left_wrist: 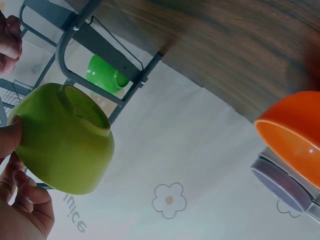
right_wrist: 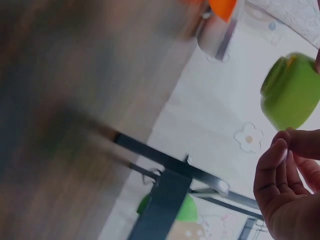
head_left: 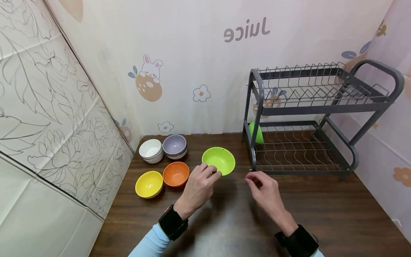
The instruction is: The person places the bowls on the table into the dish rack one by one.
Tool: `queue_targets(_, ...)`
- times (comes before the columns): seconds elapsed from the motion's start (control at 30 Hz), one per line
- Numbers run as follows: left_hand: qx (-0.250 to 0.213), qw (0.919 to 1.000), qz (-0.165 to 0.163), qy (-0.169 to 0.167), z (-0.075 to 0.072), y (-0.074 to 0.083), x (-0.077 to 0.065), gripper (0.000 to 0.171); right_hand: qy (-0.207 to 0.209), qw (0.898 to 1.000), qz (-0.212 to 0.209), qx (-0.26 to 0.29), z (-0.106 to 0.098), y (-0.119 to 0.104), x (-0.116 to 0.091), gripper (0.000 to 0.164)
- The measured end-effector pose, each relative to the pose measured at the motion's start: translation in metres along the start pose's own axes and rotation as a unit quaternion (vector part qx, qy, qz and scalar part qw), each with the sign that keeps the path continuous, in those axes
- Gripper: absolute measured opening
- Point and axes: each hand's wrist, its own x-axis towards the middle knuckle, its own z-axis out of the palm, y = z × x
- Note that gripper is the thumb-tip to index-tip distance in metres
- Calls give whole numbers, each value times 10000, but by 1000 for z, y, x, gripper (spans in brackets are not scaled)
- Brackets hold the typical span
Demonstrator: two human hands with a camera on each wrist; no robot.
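My left hand (head_left: 200, 182) pinches the near rim of a lime green bowl (head_left: 221, 159) between thumb and fingers. In the left wrist view the bowl (left_wrist: 65, 140) is tipped, its base ring facing up and to the right. The right hand (head_left: 264, 191) is to the right of the bowl, in front of the rack's left end. Its fingers are curled, with thumb and fingertips together and nothing between them. Seen from the right wrist, the right hand (right_wrist: 290, 185) overlaps the lower edge of the green bowl (right_wrist: 295, 92).
A two-tier dark dish rack (head_left: 303, 172) stands at the back right. Another green bowl (head_left: 257, 134) leans on edge at its lower left. Left of the hands are a yellow bowl (head_left: 149, 184), an orange bowl (head_left: 176, 174), stacked white bowls (head_left: 151, 150) and a purple bowl (head_left: 174, 145) atop another.
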Motion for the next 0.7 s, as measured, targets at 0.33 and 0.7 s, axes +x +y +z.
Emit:
queue_targets(0.33,58,9998,156,-74,1,6,12,17,179,9928,-1181,36,-14,-8,18,36)
queue_targets(0.7,355,9982,466,-121,5,14,25,17,-182,9814,-1906,-148,-11,-8,20,49)
